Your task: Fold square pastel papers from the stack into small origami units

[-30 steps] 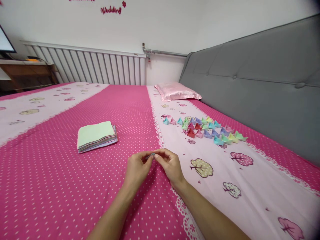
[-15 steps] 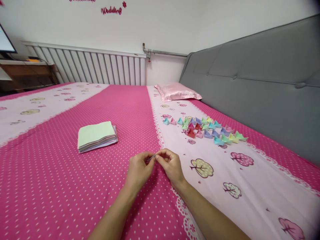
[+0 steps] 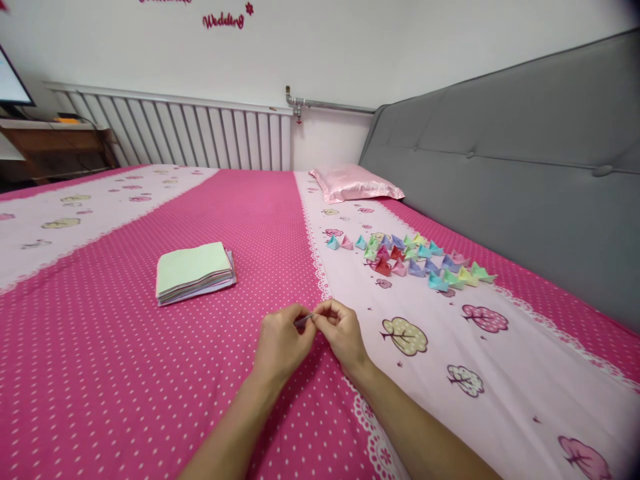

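Between my two hands is a small folded piece of paper (image 3: 303, 320), greyish and seen nearly edge-on, mostly covered by my fingers. My left hand (image 3: 284, 339) pinches it from the left, thumb and fingers closed. From the right, the thumb and forefinger of my right hand (image 3: 342, 332) grip its other end. Both hands meet just above the pink dotted bedspread (image 3: 270, 220). Up and to the right, several folded paper boats (image 3: 415, 268) in many colours stand in loose rows. A stack of coloured paper sheets (image 3: 194, 270), pale green on top, lies left of my hands.
A shiny pink pillow (image 3: 355, 183) lies at the far end of the bed, near the grey padded headboard (image 3: 520, 133). Behind the bed is a white radiator (image 3: 190, 130) with a pipe (image 3: 335, 105). A wooden desk (image 3: 55, 143) with a screen (image 3: 13, 83) stands far left.
My left hand has shifted slightly right and turned a little, its thumb now nearer the right fingertips. Both hands keep their pinch on the paper; the boats and stack have not moved.
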The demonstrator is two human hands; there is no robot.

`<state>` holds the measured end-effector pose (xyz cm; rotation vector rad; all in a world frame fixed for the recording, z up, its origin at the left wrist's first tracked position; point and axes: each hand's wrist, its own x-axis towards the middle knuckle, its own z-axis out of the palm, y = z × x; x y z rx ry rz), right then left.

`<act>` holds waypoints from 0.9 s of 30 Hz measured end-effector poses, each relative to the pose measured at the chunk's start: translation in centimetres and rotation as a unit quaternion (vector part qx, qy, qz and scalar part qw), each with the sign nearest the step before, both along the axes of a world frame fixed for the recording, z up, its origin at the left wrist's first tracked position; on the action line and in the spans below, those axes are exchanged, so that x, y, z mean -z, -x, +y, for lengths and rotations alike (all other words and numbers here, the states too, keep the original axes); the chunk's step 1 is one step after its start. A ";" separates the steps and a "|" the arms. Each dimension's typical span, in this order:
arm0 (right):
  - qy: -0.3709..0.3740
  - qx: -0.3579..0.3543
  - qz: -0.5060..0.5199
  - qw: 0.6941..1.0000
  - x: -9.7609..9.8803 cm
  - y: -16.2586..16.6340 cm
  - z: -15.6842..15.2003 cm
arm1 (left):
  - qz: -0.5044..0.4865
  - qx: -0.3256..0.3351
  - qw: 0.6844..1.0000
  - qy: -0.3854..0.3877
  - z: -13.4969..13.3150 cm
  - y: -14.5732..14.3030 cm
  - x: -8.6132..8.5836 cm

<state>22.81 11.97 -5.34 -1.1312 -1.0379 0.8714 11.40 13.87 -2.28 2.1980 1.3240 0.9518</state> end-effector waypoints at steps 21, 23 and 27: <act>-0.031 0.015 0.018 0.999 0.0 -0.1 0.0 | -0.053 0.006 0.998 0.018 0.1 0.0 -0.1; -0.034 0.011 0.010 0.999 0.1 -0.1 0.1 | -0.049 0.015 0.998 0.019 0.2 0.0 -0.1; -0.032 0.020 0.013 0.999 0.1 -0.1 0.1 | -0.039 0.029 0.999 0.019 0.2 0.1 0.0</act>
